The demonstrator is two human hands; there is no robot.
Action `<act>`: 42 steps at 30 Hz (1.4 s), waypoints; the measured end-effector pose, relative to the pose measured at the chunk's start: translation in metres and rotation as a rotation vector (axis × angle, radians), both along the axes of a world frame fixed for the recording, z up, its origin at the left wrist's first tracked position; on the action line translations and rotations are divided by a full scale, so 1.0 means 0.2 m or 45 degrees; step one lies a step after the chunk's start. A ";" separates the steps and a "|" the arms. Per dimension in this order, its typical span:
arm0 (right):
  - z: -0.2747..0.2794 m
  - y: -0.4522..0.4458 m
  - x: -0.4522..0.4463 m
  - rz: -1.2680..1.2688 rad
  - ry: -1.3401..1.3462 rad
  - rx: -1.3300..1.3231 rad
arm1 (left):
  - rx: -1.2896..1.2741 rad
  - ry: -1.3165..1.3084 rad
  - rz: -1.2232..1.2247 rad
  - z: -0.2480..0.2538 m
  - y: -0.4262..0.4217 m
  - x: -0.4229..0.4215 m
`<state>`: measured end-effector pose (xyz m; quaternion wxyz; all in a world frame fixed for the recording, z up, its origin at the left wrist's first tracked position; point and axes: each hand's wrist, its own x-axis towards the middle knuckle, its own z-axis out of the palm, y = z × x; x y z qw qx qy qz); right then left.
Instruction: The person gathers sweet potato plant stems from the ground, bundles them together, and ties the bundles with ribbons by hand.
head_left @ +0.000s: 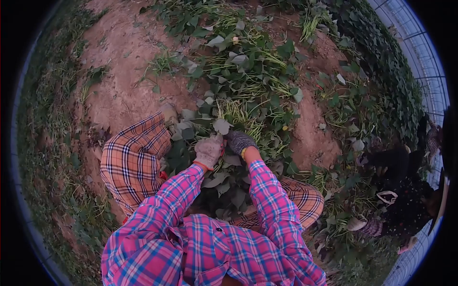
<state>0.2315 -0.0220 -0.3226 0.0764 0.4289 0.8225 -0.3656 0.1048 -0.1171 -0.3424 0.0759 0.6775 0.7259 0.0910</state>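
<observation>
Head view: I'm seeing the left hand (208, 148) and right hand (240, 142) working side by side; I cannot tell what they're grasping. Leafy vines (218, 180) are lying around them, probably light, limp, tearable, best held by bunched stems (233, 111).

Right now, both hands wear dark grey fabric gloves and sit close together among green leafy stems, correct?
Not quite: the left hand wears a pale off-white fabric glove; only the right hand has a dark grey fabric glove. The head view shows it. They do sit close together among green leafy stems.
</observation>
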 end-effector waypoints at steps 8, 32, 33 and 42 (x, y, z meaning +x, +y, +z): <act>0.02 -0.09 -0.03 -0.119 -0.072 0.110 | -0.026 -0.077 0.064 -0.01 0.00 0.01; -0.13 0.13 -0.01 -0.147 -0.230 0.016 | -0.325 -0.080 -0.322 0.16 -0.13 0.01; -0.30 0.15 0.02 -0.156 -0.125 0.080 | -0.285 -0.077 -0.284 0.17 -0.14 0.01; 0.00 0.09 0.13 0.213 0.117 0.101 | -0.162 -0.020 -0.249 0.12 -0.16 0.02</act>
